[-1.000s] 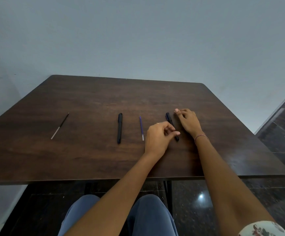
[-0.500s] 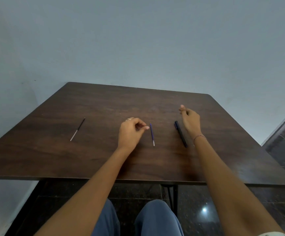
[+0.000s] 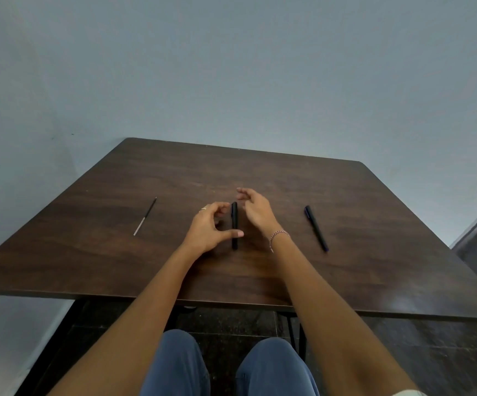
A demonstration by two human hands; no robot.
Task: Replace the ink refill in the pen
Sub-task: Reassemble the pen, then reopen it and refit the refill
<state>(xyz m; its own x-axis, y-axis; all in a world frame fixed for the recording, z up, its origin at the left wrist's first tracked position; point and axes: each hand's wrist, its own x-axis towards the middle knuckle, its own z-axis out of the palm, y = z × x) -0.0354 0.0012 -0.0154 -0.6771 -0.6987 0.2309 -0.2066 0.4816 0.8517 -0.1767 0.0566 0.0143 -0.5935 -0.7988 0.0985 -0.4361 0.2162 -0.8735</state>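
Head view: the black pen [image 3: 234, 221] lies flat on the tabletop [image 3: 374, 224] between your hands. Your left hand [image 3: 207, 231] is spread wide, thumb tip over the barrel; contact cannot be confirmed. Your right hand [image 3: 256, 212] hangs loose just beside the pen, holding nothing. A thin refill [image 3: 145, 215] lies well to the left, a second pen [image 3: 316, 228] well to the right.

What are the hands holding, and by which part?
No firm grip shows: black pen lies on the table, left hand with thumb across its near part, right hand open beside it.
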